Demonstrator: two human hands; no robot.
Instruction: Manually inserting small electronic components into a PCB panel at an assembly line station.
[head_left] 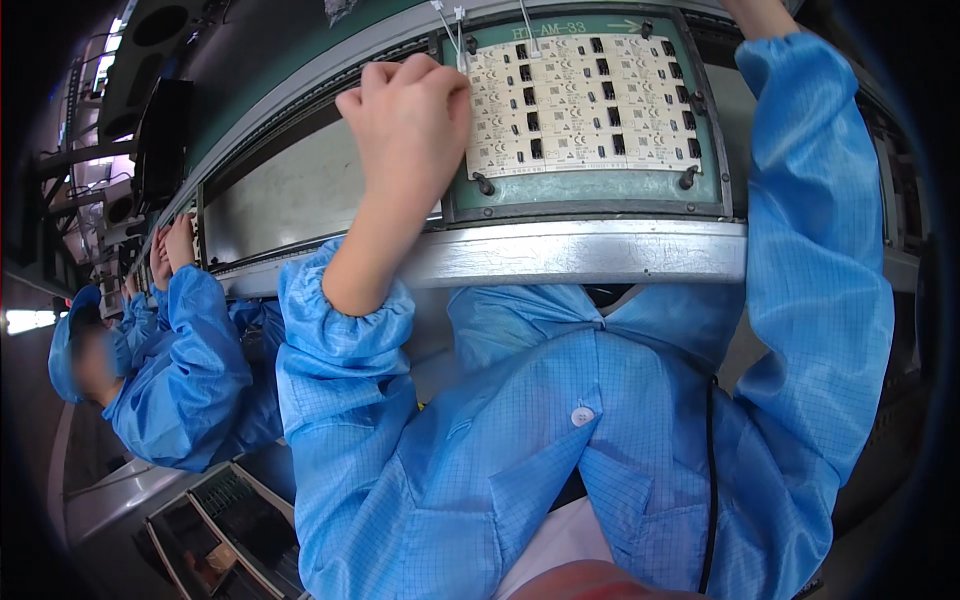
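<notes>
My left hand [412, 125] is over the left edge of a panel of white circuit boards [580, 110], its fingers curled closed. Two thin white wires with small connectors [460, 38] rise from its fingertips, which are partly hidden. The panel lies in a green fixture [590, 190] with a dark frame, and rows of black components stand on it. Another white wire [528, 30] reaches onto the panel's top edge. At the upper right, my right hand [757, 14] is mostly cut off by the picture's edge, so its fingers do not show.
A silver metal rail [590, 252] runs between the fixture and my body. Left of the fixture lies a grey flat surface [300, 190] along the line. A co-worker in a blue smock [185, 370] works at the left. Dark trays [225, 530] stand at the lower left.
</notes>
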